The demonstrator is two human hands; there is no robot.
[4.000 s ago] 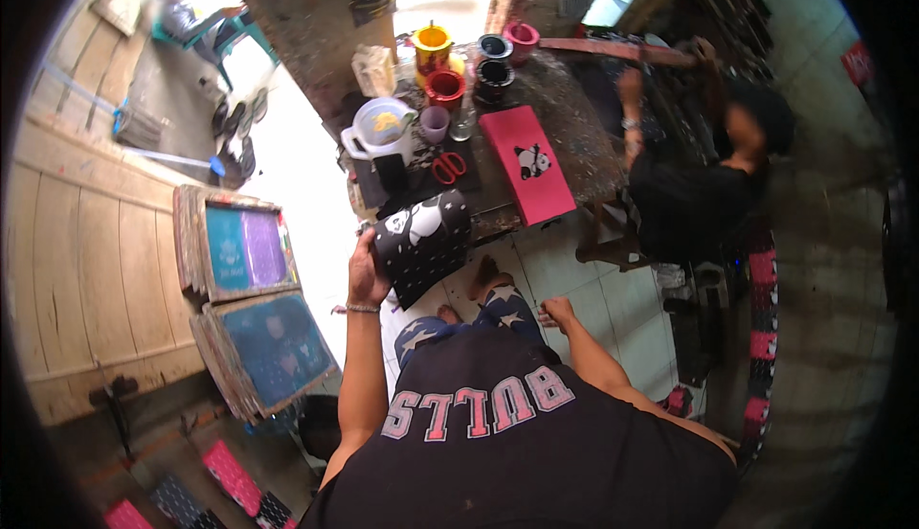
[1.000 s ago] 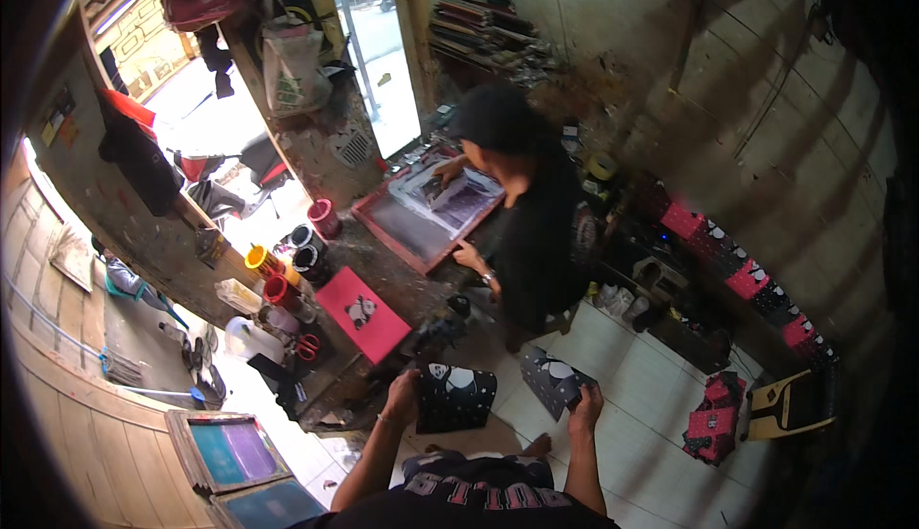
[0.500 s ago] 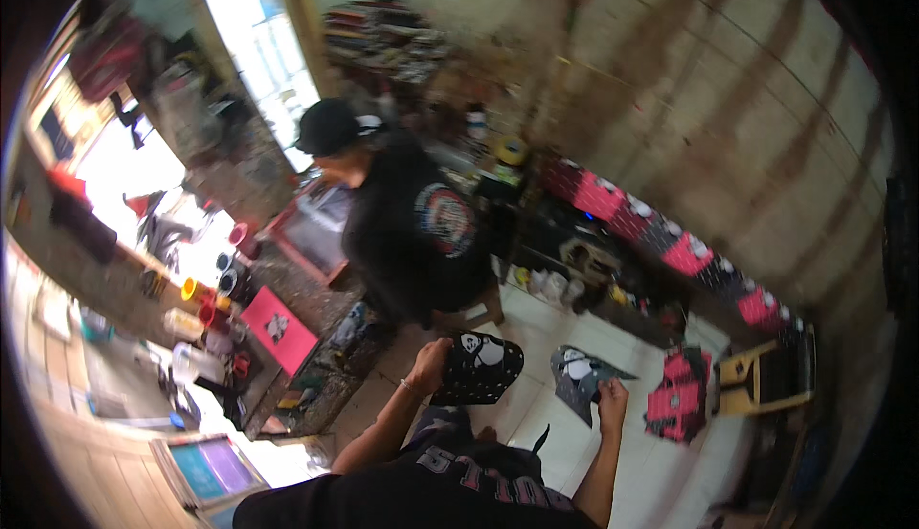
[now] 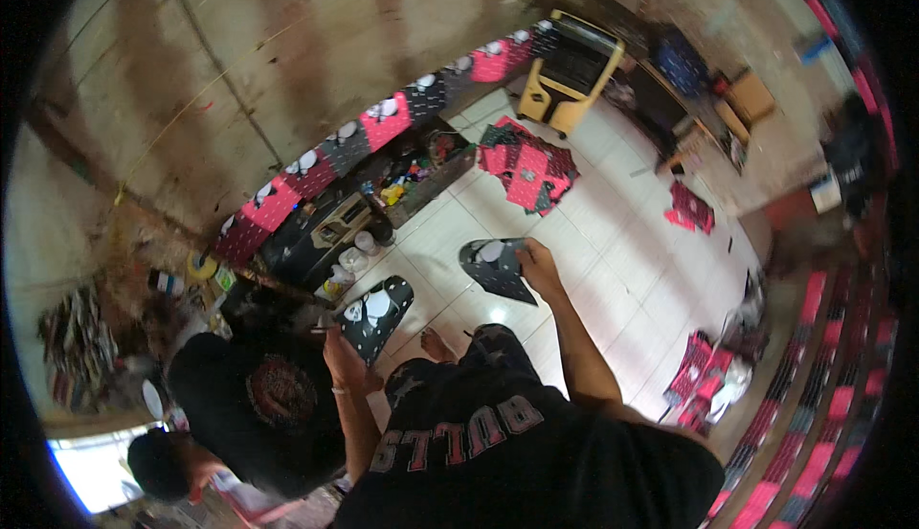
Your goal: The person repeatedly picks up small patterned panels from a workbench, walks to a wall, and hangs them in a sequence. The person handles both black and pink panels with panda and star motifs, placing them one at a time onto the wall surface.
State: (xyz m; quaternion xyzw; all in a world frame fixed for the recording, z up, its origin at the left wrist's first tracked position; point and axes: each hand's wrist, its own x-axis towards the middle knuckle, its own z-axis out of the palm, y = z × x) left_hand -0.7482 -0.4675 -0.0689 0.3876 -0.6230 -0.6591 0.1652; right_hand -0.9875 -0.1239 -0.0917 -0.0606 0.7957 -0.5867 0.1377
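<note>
As we looked down at the floor (image 4: 598, 242), our left hand (image 4: 347, 361) was closed on the lower end of a black sheet (image 4: 381, 316) with a white-and-black print and pale specks. Our right hand (image 4: 540, 269) gripped the edge of a gray sheet (image 4: 492, 270) of similar print. Both sheets were held out before us, well apart.

Among containers, we noted an open crate (image 4: 448, 181) beside the wall, holding small yellow, red and other coloured items too small to identify. Pale tubs (image 4: 353, 260) stood near it; we could not tell their contents. A brown carton (image 4: 751, 97) lay farther off, its inside unseen. We found a pile (image 4: 526, 170) of pink and dark pieces on the tiles, near a yellow-framed machine (image 4: 543, 108).

As to writing, we recorded pale-edged block lettering (image 4: 462, 440) across our black shirt (image 4: 574, 462), and a round emblem (image 4: 281, 389) on the back of a co-worker (image 4: 244, 452) at our left. Marking on the tubs could not be read.
</note>
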